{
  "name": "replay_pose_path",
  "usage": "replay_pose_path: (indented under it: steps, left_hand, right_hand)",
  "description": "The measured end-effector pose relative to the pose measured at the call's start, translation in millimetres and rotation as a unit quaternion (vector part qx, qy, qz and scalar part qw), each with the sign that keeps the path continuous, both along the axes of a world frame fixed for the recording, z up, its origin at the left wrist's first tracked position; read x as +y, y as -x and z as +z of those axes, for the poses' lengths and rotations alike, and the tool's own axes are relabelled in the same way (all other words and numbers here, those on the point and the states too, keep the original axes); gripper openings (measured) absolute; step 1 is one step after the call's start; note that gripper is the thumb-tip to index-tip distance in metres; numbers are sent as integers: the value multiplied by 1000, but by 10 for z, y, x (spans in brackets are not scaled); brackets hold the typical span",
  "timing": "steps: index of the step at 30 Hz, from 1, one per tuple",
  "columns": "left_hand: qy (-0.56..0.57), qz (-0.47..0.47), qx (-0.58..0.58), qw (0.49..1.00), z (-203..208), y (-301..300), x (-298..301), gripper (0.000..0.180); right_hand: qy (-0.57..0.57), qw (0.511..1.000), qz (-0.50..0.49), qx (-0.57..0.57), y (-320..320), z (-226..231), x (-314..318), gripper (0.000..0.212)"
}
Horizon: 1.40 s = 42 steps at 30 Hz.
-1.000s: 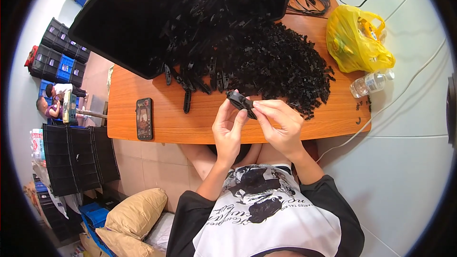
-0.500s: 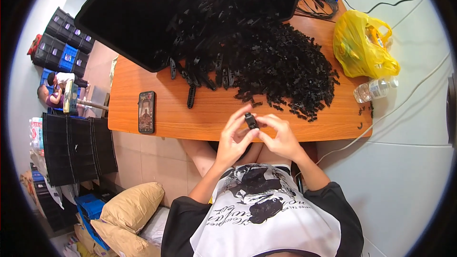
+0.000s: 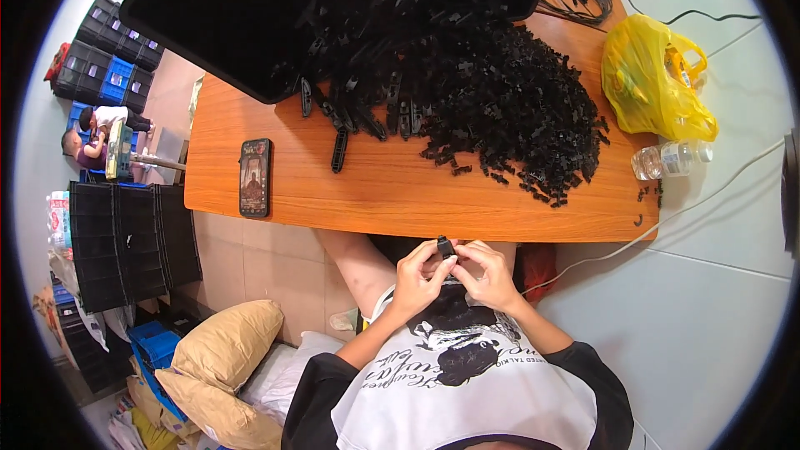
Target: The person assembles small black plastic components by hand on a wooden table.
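A small black plastic part (image 3: pixel 446 247) sits pinched between the fingertips of both hands, held up in front of the person's chest just below the near edge of the wooden desk (image 3: pixel 392 192). The left hand (image 3: pixel 421 277) closes on it from the left side, fingers curled and thumb up against it; the right hand (image 3: pixel 487 273) closes on it from the right in the same curled pinch, so the two hands meet at the part and neither is nearer than the other. The part stands roughly upright, its long axis pointing away from the body toward the desk. The big heap of black plastic parts (image 3: pixel 500 108) lies up and slightly right of the hands, well apart across the desk top, spilling out of a large black tray (image 3: pixel 208 25) tilted at the far side. A phone (image 3: pixel 255 177) lies flat to the left, a yellow plastic bag (image 3: pixel 654 75) and a clear bottle (image 3: pixel 671 160) rest at the right end; what the bag holds cannot be told
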<state>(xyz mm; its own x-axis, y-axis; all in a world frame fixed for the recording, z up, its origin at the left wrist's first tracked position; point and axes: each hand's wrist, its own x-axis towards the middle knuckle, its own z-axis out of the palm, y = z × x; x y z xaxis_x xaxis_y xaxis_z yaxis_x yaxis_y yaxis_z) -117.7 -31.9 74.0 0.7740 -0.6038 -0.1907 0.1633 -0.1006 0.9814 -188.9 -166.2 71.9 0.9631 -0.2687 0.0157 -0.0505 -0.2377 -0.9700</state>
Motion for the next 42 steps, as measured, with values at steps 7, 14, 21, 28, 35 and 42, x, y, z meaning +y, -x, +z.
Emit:
replay_pose_path:
  steps: [7,14,21,28,35,42]
  left_hand:
    - [20,-44,15,999,203,-198,105,29]
    - [-92,59,-229,967,113,-267,183,43]
    - [-269,205,-468,816,-299,-1348,287,35]
    - [-361,151,-431,813,-576,-1765,342,34]
    - [40,176,-67,981,-143,-1075,28,37]
    - [-34,195,-331,923,253,-839,-107,31]
  right_hand:
    - [19,999,3,-48,-116,59,46,28]
    - [59,996,56,47,-173,69,127,25]
    - [243,965,88,37,-144,-425,359,30]
    - [293,941,-138,-102,-722,-309,-410,16]
    - [450,880,-89,-126,-829,-457,-636,18]
    - [130,965,-159,-161,-882,342,-230,13]
